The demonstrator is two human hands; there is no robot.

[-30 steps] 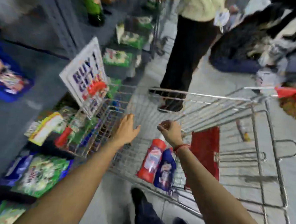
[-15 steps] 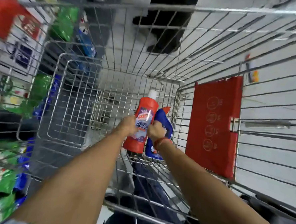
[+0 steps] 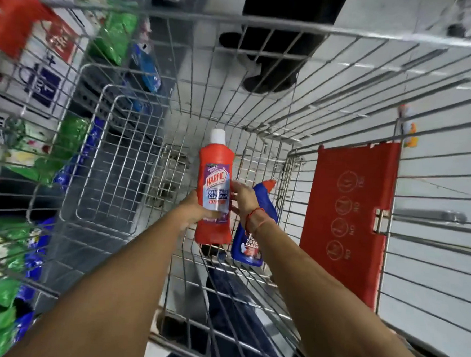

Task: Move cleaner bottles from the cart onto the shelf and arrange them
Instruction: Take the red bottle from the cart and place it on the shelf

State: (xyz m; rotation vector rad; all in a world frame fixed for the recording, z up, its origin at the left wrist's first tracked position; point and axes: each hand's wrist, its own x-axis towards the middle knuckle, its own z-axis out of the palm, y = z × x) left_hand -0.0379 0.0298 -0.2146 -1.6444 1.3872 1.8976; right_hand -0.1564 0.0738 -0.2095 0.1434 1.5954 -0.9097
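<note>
1. Head view looked down into a wire shopping cart (image 3: 342, 124), both forearms reaching in from the near end.
2. Compared with half a second before, the red Harpic bathroom cleaner bottle (image 3: 214, 193) stood higher in the frame and nearly upright, white cap up; its base appeared to be clear of the cart floor, though the angle left that uncertain.
3. The left hand (image 3: 192, 213) was wrapped around the lower left side of that bottle, fingers closed on it behind the label.
4. The right hand (image 3: 241, 198) pressed the bottle's right edge with fingers extended along it rather than curled round, steadying more than gripping.
5. A blue Harpic toilet cleaner bottle (image 3: 248, 248) with a red angled cap still lay behind the right wrist on the cart floor, tilted towards the red child-seat flap (image 3: 347, 221); nobody held it.
6. A second earlier both hands had been empty above the cart, so the pick-up of the first bottle looked complete.
7. Judging from this, the carry to the shelf remained, then the blue bottle. Green detergent packs (image 3: 65, 143) showed through the left wall of the cart; the target shelf spot could not be made out.
</note>
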